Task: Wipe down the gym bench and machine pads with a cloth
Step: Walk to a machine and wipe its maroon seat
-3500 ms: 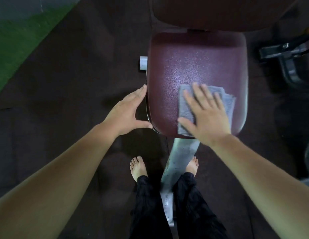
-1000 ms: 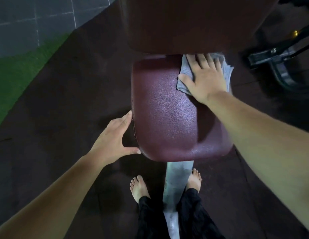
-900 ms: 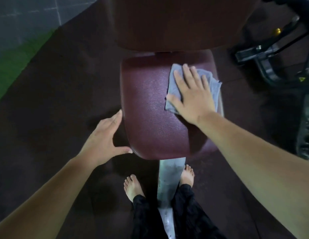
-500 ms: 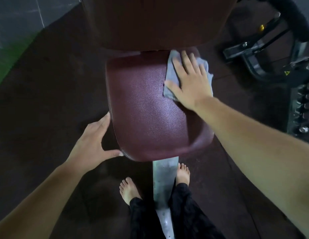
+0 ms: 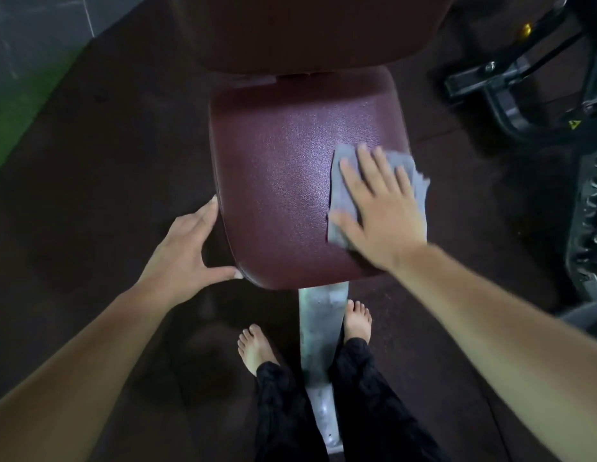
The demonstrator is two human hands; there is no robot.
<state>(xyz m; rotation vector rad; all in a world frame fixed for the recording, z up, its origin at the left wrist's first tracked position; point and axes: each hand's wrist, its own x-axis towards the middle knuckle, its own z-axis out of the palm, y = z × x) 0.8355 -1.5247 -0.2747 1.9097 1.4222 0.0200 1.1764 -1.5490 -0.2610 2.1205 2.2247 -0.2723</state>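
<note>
Fingers [image 5: 373,168] of our right hand [image 5: 378,211] lie spread flat, pressing the folded grey cloth [image 5: 340,195] onto the maroon padded vinyl seat's [image 5: 284,181] right edge; unwiped padding lies leftward. Left hand [image 5: 187,248], fingers open, braces the seat's left rim.

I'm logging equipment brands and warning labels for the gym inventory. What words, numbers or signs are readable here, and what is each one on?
No words, brand names or numbers can be read in this view.
Yellow triangular warning sticker on the dark machine frame at the right: a sign only, its symbol too small to make out.
Maroon seat pad, grey cloth and metal support post: no print visible.
</note>
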